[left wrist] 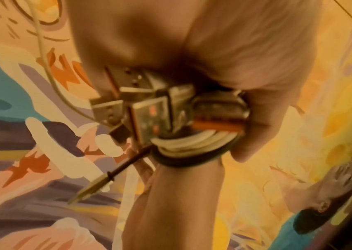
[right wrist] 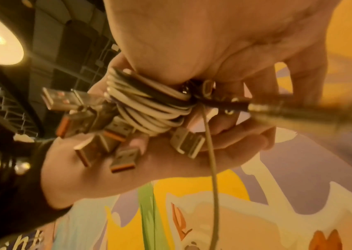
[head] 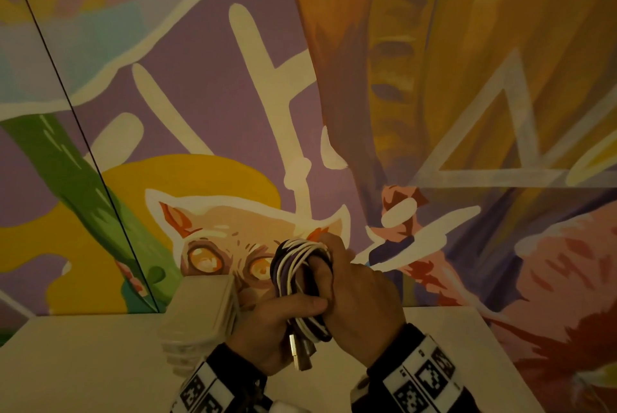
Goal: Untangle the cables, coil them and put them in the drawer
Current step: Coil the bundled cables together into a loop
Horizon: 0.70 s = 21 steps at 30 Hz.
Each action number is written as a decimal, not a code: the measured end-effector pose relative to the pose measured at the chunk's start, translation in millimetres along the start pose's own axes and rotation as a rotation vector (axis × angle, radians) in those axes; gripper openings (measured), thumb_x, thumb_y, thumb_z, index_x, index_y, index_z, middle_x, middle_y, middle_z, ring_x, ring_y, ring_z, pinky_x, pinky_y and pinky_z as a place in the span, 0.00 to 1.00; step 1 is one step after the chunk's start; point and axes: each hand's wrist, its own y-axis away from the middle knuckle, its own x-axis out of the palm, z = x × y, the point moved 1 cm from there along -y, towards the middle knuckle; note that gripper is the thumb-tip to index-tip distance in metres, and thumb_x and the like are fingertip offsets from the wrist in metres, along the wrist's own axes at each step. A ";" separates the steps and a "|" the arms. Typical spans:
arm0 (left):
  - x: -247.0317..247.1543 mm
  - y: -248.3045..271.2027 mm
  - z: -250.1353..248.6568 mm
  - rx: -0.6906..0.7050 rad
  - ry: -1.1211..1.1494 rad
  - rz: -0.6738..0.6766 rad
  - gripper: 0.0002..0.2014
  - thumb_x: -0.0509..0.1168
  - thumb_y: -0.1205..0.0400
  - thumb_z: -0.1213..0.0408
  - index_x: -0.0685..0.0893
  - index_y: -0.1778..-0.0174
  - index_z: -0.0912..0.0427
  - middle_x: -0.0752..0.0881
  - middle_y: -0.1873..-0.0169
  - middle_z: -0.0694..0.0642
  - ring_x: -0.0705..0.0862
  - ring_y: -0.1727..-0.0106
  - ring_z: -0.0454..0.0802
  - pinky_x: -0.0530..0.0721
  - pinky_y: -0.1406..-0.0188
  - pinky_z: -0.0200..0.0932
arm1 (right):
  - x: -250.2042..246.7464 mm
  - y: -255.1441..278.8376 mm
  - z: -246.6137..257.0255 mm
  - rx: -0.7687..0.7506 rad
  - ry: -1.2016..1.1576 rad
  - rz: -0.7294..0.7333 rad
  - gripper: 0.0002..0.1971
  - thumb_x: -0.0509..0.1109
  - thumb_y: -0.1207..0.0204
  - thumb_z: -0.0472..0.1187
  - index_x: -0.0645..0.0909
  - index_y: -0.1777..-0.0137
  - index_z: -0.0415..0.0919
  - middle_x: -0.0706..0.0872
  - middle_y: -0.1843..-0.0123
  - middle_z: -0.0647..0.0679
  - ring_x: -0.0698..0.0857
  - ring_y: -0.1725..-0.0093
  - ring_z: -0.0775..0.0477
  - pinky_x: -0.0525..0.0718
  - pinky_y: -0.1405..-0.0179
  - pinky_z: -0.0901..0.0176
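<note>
A coiled bundle of white and dark purple cables (head: 293, 265) is held up in front of the painted wall, between both hands. My left hand (head: 280, 322) grips it from below, the thumb pressed across the coils. My right hand (head: 360, 299) wraps the bundle from the right, fingers curled over its top. A silver USB plug (head: 300, 354) hangs under the hands. The right wrist view shows the coils (right wrist: 149, 108) with several USB plugs (right wrist: 123, 160) lying over my left palm. One thin cable (right wrist: 213, 186) dangles free. In the left wrist view the plugs (left wrist: 149, 110) cluster beside the coils (left wrist: 192, 143).
A white tabletop (head: 100, 362) lies below the hands, against a colourful mural wall (head: 233, 95). A beige layered box (head: 200, 312) stands on it just left of my left hand. No drawer shows plainly.
</note>
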 end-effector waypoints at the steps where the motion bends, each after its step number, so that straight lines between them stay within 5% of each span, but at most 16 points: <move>1: -0.3 -1.0 -0.2 -0.003 -0.020 -0.018 0.41 0.88 0.55 0.65 0.87 0.43 0.69 0.89 0.46 0.71 0.89 0.49 0.68 0.89 0.56 0.54 | 1.7 -0.2 -1.6 -0.011 0.035 0.001 0.24 0.53 0.19 0.62 0.56 0.27 0.54 0.84 0.46 0.50 0.87 0.62 0.47 0.89 0.59 0.49; 3: 1.2 -3.2 0.2 -0.002 -0.079 -0.053 0.40 0.85 0.46 0.66 0.83 0.36 0.66 0.87 0.40 0.70 0.86 0.41 0.70 0.87 0.47 0.59 | 0.3 0.5 -0.8 -0.017 0.096 0.035 0.24 0.56 0.20 0.60 0.56 0.29 0.53 0.84 0.45 0.48 0.87 0.64 0.45 0.89 0.60 0.48; 5: 2.5 -5.6 1.9 0.027 -0.110 -0.097 0.28 0.80 0.36 0.71 0.85 0.38 0.63 0.87 0.41 0.69 0.85 0.40 0.71 0.84 0.41 0.64 | 1.0 2.0 -2.7 -0.004 0.141 0.078 0.25 0.53 0.19 0.61 0.53 0.27 0.52 0.84 0.46 0.48 0.87 0.61 0.43 0.87 0.56 0.48; 9: 4.8 -8.4 5.9 0.054 -0.153 -0.186 0.22 0.74 0.36 0.69 0.87 0.44 0.65 0.90 0.54 0.65 0.89 0.52 0.63 0.87 0.54 0.54 | 9.1 4.3 -15.2 0.066 0.213 0.121 0.28 0.48 0.19 0.61 0.50 0.24 0.50 0.86 0.51 0.46 0.86 0.58 0.39 0.83 0.54 0.47; 13: 2.4 -6.3 6.7 0.037 -0.020 -0.156 0.20 0.75 0.36 0.71 0.87 0.46 0.67 0.88 0.56 0.65 0.88 0.54 0.60 0.86 0.57 0.53 | 3.6 6.2 -23.5 0.125 -0.033 0.214 0.34 0.35 0.28 0.74 0.59 0.29 0.56 0.84 0.66 0.49 0.81 0.71 0.48 0.80 0.72 0.56; 15: -3.9 -5.0 5.0 0.030 0.116 -0.096 0.23 0.73 0.35 0.70 0.84 0.43 0.69 0.87 0.55 0.65 0.88 0.53 0.62 0.87 0.54 0.56 | -8.2 7.5 -24.1 0.171 -0.331 0.191 0.29 0.46 0.29 0.73 0.66 0.34 0.59 0.82 0.71 0.49 0.80 0.73 0.51 0.78 0.73 0.58; 18: -10.1 -6.1 -1.6 0.061 0.246 0.006 0.19 0.70 0.30 0.71 0.79 0.43 0.66 0.83 0.55 0.63 0.84 0.55 0.62 0.84 0.47 0.60 | -18.8 7.6 -27.9 0.135 -0.550 -0.041 0.07 0.68 0.24 0.55 0.72 0.50 0.63 0.84 0.66 0.53 0.84 0.62 0.55 0.83 0.63 0.68; 21: -14.2 -9.8 -3.2 0.087 0.307 0.033 0.15 0.68 0.28 0.72 0.77 0.46 0.64 0.80 0.59 0.60 0.82 0.61 0.57 0.83 0.54 0.54 | -14.5 12.8 -27.2 0.156 -0.625 -0.086 0.08 0.70 0.26 0.55 0.74 0.51 0.64 0.85 0.54 0.60 0.84 0.51 0.61 0.82 0.57 0.73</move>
